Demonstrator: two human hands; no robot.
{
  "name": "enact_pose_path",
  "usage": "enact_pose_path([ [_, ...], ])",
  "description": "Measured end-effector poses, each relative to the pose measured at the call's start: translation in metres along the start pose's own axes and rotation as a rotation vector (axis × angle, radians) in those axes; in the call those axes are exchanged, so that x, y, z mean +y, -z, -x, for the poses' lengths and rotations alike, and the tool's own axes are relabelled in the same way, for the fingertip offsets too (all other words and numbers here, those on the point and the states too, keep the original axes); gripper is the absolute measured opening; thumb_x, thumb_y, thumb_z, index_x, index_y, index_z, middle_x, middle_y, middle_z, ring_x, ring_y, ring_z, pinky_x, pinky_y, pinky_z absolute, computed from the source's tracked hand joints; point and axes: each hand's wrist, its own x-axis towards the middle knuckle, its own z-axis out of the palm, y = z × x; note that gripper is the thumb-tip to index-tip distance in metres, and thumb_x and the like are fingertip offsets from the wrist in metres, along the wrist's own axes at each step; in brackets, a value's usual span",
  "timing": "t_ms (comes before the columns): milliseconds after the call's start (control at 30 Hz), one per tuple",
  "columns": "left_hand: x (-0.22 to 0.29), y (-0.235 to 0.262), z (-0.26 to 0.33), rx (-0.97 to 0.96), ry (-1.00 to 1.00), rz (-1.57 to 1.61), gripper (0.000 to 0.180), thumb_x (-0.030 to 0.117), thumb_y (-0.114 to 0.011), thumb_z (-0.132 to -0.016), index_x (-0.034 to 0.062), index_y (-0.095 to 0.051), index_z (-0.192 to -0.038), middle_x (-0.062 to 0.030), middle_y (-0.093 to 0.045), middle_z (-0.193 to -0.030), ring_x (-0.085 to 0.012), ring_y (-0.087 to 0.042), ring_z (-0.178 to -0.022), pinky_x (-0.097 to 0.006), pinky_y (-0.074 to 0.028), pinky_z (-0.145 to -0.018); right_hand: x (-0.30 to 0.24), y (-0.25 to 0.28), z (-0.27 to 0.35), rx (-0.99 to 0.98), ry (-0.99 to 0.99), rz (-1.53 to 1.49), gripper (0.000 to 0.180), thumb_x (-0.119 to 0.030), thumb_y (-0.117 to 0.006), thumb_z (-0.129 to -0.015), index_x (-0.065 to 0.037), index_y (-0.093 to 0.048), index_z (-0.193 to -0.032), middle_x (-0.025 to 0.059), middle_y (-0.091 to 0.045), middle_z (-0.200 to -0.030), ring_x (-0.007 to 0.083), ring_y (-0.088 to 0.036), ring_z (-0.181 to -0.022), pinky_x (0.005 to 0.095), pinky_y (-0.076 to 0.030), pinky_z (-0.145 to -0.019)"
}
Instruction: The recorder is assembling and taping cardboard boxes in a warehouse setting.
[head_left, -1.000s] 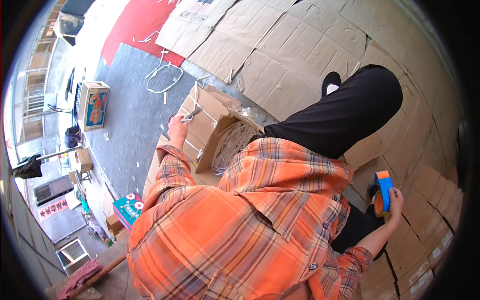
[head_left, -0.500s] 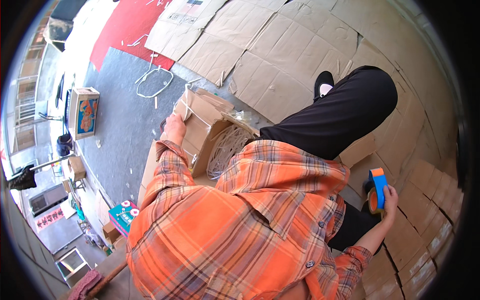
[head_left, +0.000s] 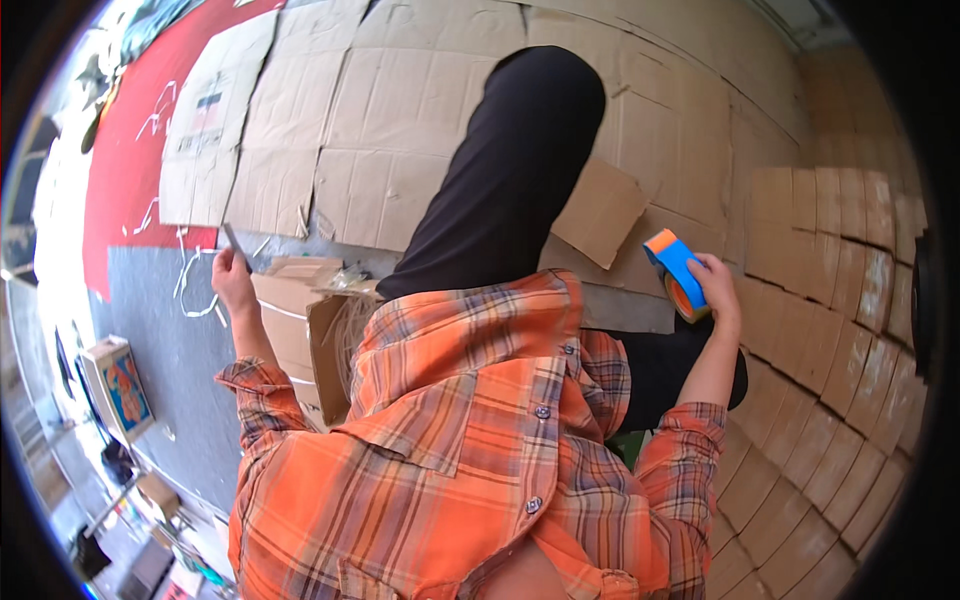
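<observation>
In my right hand [head_left: 718,288] is a blue-and-orange tape dispenser [head_left: 682,262] with a roll of tape in it, held out over my bent right leg. My left hand [head_left: 234,284] is closed round a thin, dark, flat piece [head_left: 237,245] like a small blade, whose exact kind I cannot make out. Just below that hand stands an open cardboard box [head_left: 284,330] with white straps round it. Pale strips [head_left: 350,318] fill the box, partly hidden by my shirt.
Flattened cardboard sheets [head_left: 390,150] cover the floor ahead. Stacked cardboard boxes [head_left: 810,320] rise on the right. A loop of white strap [head_left: 190,300] lies on the grey floor at left, and a printed box [head_left: 118,388] stands farther left.
The view has swung to the right. My left hand has come off the strapped box and now holds a thin dark piece. The tape dispenser stays in my right hand.
</observation>
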Motion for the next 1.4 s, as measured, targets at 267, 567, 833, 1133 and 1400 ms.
enact_pose_path([
  [267, 0.062, -0.182, 0.008, -0.678, 0.199, 0.168, 0.017, 0.013, -0.062, -0.086, 0.0047, -0.063, -0.101, -0.0025, -0.065, -0.083, -0.0115, -0.062, -0.072, -0.025, -0.045, -0.056, 0.018, -0.005, 0.009, 0.045, -0.032, -0.086, 0.032, -0.017, -0.065, -0.084, -0.001, -0.061, -0.111, 0.0062, -0.063, -0.095, 0.0126, -0.058, -0.084, 0.0263, -0.046, -0.076],
  [567, -0.012, -0.249, 0.077, -0.979, 0.477, 0.139, 0.013, 0.018, -0.069, -0.08, 0.0077, -0.063, -0.085, 0.0025, -0.059, -0.073, -0.0079, -0.053, -0.064, -0.026, -0.043, -0.053, 0.049, -0.054, -0.01, 0.067, -0.184, -0.274, 0.055, -0.011, -0.069, -0.073, -0.001, -0.05, -0.124, 0.0107, -0.063, -0.093, 0.0139, -0.059, -0.081, 0.0283, -0.049, -0.071],
  [833, -0.025, -0.228, 0.088, -1.172, 0.303, 0.103, 0.027, 0.018, -0.071, -0.078, 0.0015, -0.066, -0.098, -0.0044, -0.066, -0.084, -0.0106, -0.058, -0.075, -0.027, -0.048, -0.067, 0.076, -0.15, -0.032, 0.37, -0.328, 0.147, 0.066, -0.022, -0.068, -0.068, -0.008, -0.047, -0.129, 0.0202, -0.061, -0.115, 0.0359, -0.058, -0.106, 0.0421, -0.045, -0.092],
  [1133, -0.052, -0.232, 0.103, -0.958, 0.733, -0.006, 0.013, 0.015, -0.068, -0.076, 0.0069, -0.066, -0.086, -0.0036, -0.063, -0.068, -0.014, -0.059, -0.06, -0.03, -0.048, -0.054, 0.115, -0.191, -0.046, 0.248, -0.487, 0.078, 0.077, -0.012, -0.073, -0.062, -0.006, -0.041, -0.132, 0.0176, -0.058, -0.12, 0.0323, -0.057, -0.11, 0.0406, -0.044, -0.095],
  [1400, -0.047, -0.248, 0.124, -1.074, 0.42, -0.588, 0.02, 0.023, -0.065, -0.075, 0.0055, -0.068, -0.083, -0.0163, -0.066, -0.07, -0.0292, -0.066, -0.065, -0.04, -0.055, -0.06, 0.168, -0.187, -0.049, 0.1, -0.455, -0.328, 0.07, 0.002, -0.068, -0.064, 0.004, -0.04, -0.128, 0.0173, -0.059, -0.11, 0.0298, -0.059, -0.103, 0.0384, -0.048, -0.088],
])
